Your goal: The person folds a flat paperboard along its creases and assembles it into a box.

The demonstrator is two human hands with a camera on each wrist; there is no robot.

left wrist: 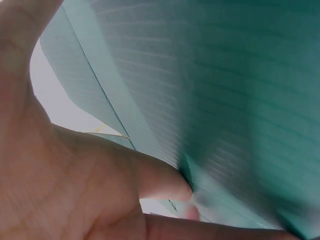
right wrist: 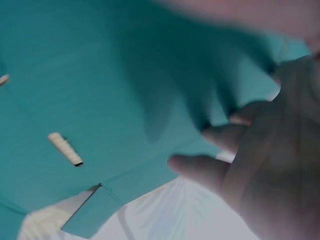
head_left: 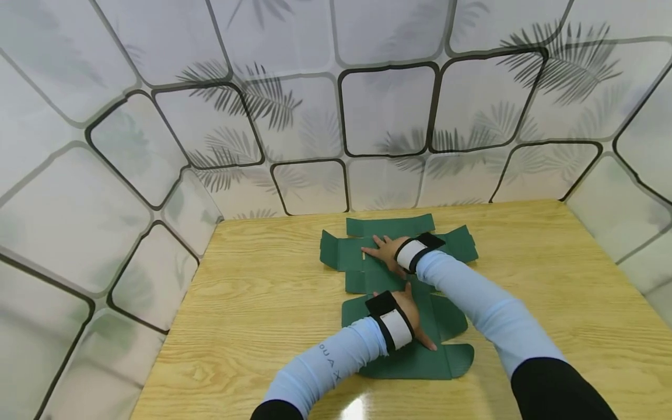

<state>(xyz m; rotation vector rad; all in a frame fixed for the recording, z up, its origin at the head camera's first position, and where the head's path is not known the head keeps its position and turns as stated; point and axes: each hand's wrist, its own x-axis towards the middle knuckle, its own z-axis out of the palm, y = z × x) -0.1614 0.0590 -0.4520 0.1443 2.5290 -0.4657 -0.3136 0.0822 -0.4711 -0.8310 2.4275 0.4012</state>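
A green cardboard box blank, unfolded with its flaps spread to both sides, lies on the wooden table. My left hand rests on its nearer half, thumb spread to the right and fingers extended. In the left wrist view, fingertips touch the ribbed green cardboard. Farther up the blank, my right hand presses down with fingers stretched to the left. The right wrist view shows its fingertips against the green surface, near a small slot that shows tan through it.
The wooden table extends around the blank on all sides. A pale patterned curtain hangs along its back edge and down both sides. Light glares off the tabletop near the front.
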